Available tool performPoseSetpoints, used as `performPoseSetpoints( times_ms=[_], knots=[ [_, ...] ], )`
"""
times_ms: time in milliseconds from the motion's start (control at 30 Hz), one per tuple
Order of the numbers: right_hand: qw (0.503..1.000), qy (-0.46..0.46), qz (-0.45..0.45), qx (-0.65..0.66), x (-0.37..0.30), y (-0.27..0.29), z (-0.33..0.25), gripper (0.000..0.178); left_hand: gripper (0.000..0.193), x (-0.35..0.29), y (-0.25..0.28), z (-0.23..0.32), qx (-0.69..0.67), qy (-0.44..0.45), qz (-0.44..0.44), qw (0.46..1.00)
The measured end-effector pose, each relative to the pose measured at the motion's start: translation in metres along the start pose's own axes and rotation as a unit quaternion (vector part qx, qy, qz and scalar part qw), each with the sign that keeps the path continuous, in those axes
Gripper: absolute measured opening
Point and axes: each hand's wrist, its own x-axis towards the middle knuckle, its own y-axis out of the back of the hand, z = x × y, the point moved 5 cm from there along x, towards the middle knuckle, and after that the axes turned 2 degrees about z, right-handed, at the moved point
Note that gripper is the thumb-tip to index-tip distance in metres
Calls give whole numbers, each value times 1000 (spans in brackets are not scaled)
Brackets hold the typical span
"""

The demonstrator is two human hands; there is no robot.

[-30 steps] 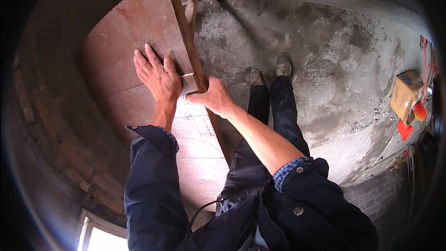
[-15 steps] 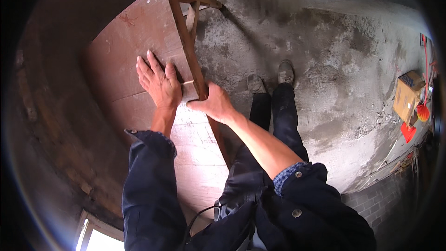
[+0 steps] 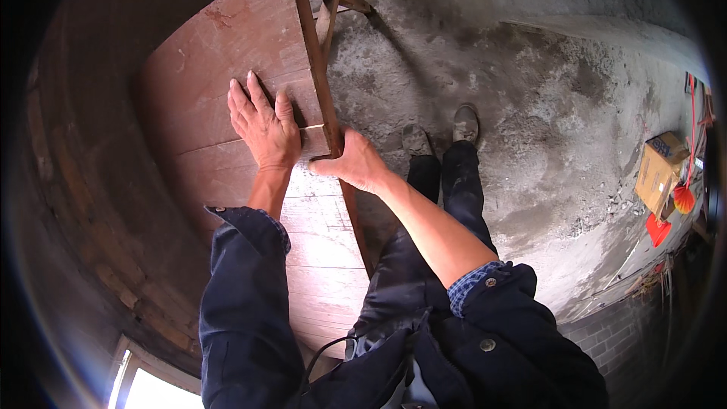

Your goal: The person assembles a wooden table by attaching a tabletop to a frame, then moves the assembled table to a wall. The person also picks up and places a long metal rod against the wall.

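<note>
A reddish-brown wooden table (image 3: 227,38) with a plank top stands to my left, and bright light falls on its near part. My left hand (image 3: 265,129) lies flat on the planks, fingers spread and pointing away from me. Close beside it, my right hand (image 3: 352,163) grips the table's right edge, its thumb over the top. The other right fingers go down past the edge and are mostly hidden. Between the hands, a short pale line (image 3: 312,127) marks a gap or break in the plank by the edge.
Below the tabletop's far right corner, wooden framing and a leg (image 3: 326,23) show. My shoes stand on a rough, stained concrete floor (image 3: 545,129). At the far right are a cardboard box (image 3: 657,174) and red hanging items (image 3: 659,229). A bright window (image 3: 155,390) is at the lower left.
The table's far end sits slightly higher and farther right in the picture, as the view has shifted a little. Both hands keep much the same places on the table.
</note>
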Motion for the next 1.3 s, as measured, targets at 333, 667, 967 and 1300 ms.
performPoseSetpoints(
  times_ms=[333,667,967,1300],
  knots=[
    [999,5,11,-46,0,3,3,72,72,29,40,53,-48,-120,36,991],
    [998,-2,12,-60,-3,-3,5,74,71,10,5,36,-148,-93,33,984],
    [995,-24,14,-92,-6,3,-6,75,66,18,34,36,-119,-115,106,981],
    [997,-17,32,-73,-4,5,-6,74,69,20,2,31,-109,-70,71,989]
  ],
)
